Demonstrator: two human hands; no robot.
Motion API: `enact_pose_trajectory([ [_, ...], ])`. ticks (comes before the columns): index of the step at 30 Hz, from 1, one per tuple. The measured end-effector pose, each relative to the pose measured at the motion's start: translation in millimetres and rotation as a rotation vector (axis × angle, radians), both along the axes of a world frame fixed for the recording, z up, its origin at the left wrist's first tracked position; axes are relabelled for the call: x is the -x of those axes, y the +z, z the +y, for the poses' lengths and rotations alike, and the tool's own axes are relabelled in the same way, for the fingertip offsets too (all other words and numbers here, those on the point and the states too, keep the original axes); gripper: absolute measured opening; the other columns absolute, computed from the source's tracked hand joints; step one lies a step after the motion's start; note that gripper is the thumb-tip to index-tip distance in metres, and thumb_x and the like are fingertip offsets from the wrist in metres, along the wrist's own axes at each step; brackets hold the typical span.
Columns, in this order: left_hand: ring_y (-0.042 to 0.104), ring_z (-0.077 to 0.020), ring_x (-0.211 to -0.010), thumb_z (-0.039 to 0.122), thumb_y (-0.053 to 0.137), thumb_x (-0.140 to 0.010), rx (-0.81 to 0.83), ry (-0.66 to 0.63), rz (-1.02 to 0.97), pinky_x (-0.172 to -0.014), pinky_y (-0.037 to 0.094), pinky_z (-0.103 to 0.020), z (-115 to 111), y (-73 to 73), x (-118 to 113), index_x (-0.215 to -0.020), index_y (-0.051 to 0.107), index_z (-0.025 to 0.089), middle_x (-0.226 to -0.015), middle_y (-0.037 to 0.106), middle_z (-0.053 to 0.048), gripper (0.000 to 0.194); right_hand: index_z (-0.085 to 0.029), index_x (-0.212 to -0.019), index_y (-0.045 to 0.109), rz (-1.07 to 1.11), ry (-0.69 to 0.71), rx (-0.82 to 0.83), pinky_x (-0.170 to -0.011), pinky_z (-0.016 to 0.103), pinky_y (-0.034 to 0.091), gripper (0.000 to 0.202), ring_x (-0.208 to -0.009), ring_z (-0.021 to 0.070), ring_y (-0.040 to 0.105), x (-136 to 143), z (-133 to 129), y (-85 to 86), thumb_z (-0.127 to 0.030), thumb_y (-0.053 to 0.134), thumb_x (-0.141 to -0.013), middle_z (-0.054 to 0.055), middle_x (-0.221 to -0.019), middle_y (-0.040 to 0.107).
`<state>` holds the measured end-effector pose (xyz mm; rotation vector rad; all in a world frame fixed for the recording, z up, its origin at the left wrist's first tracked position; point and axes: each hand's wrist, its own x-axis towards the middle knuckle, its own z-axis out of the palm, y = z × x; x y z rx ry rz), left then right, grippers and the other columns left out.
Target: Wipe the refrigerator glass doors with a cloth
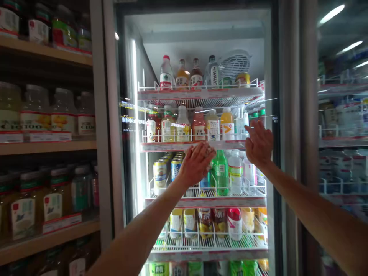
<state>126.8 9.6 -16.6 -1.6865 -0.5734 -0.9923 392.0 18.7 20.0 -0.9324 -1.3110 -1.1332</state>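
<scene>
A glass-fronted drinks fridge (pixel 276 115) stands before me, its wire shelves full of bottles and cans. My left hand (pixel 197 163) reaches forward, fingers together and flat, at the height of the shelf rail (pixel 172 146), in front of a green bottle (pixel 220 170). My right hand (pixel 258 143) is raised, fingers spread, near the fridge's right edge, in front of the white bottles. Neither hand holds anything. I cannot tell whether the hands touch the glass or are inside the fridge.
Wooden shelves (pixel 48 145) on the left carry jars and bottles with price tags. A second fridge (pixel 342 142) with stocked shelves stands on the right. A white fan grille (pixel 234 63) sits on the fridge's top shelf, behind bottles.
</scene>
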Motion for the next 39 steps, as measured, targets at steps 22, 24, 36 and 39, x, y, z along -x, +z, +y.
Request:
enact_pose_trajectory([
  [22,0.028,-0.0315,-0.135,0.034,0.046,-0.086,-0.066,0.017,-0.534,-0.108,0.025,-0.05,7,56.2,78,-0.131,0.045,0.017,-0.143,0.037,-0.015,0.048,-0.022,-0.126,0.05,0.003,-0.004,-0.042,-0.106,0.046,0.029,0.042,-0.134,0.0222,0.035,0,6,-1.4,-0.026,0.037,-0.086,0.008,-0.14,0.046],
  [24,0.025,-0.033,-0.136,0.033,0.045,-0.086,-0.058,0.008,-0.61,-0.108,0.023,-0.052,7,58.1,76,-0.132,0.045,0.016,-0.145,0.033,-0.015,0.049,-0.022,-0.127,0.05,0.008,-0.014,-0.039,-0.107,0.046,0.029,0.042,-0.135,0.0221,0.034,0,6,-1.6,-0.026,0.037,-0.086,0.007,-0.14,0.046],
  [36,0.026,-0.0273,-0.137,0.03,0.047,-0.085,-0.069,0.051,-0.301,-0.109,0.027,-0.045,2,29.4,86,-0.133,0.042,0.022,-0.144,0.037,-0.01,0.049,-0.018,-0.123,0.054,-0.009,-0.033,-0.097,-0.105,0.046,0.032,0.041,-0.133,0.0221,0.038,-1,8,-2.1,-0.025,0.038,-0.086,0.009,-0.137,0.049],
  [39,0.024,-0.0306,-0.137,0.029,0.046,-0.085,-0.131,0.014,-0.546,-0.109,0.025,-0.049,6,43.0,100,-0.134,0.041,0.016,-0.145,0.034,-0.015,0.05,-0.019,-0.126,0.051,0.015,-0.03,-0.061,-0.106,0.047,0.031,0.043,-0.133,0.0228,0.037,1,7,-2.8,-0.024,0.039,-0.085,0.009,-0.138,0.047],
])
